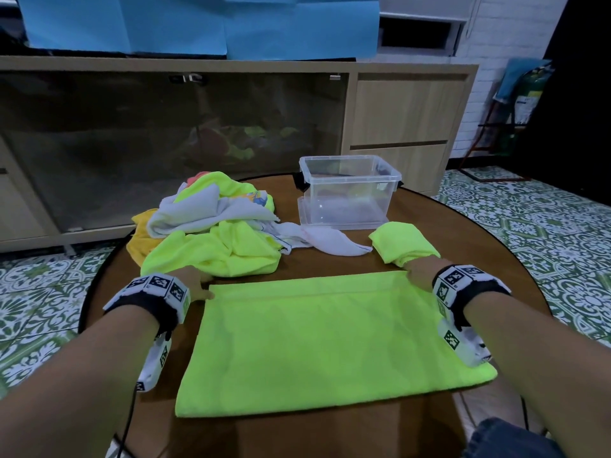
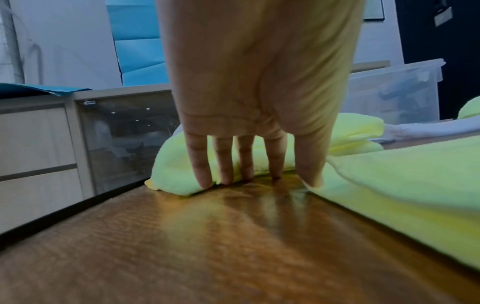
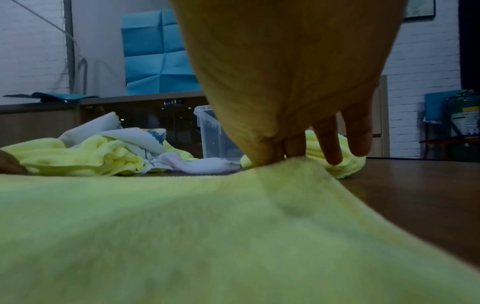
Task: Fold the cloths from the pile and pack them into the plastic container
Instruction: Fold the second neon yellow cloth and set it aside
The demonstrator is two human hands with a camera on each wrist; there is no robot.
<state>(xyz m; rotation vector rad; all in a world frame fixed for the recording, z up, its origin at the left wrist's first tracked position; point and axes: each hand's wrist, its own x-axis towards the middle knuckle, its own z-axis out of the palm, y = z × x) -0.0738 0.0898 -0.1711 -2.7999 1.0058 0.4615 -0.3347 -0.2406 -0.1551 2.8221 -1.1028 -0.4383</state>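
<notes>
Spread nearest on the table (image 1: 330,259), the cloth (image 1: 330,342) runs long axis left-right. Left hand (image 1: 195,284) rests flat, fingers straight, at its far-left corner; right hand (image 1: 421,274) pinches the far-right corner. Container (image 1: 348,193) stands beyond, far right, nearer the right hand.

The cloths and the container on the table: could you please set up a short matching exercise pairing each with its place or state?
Things:
1. plastic container
2. spread green cloth
3. folded green cloth
4. cloth pile

States:
A. crumpled heap, far left
B. flat between both hands
C. clear, no cloths inside
D. compact, in front of the container

Pairs: 1-C, 2-B, 3-D, 4-A
</notes>
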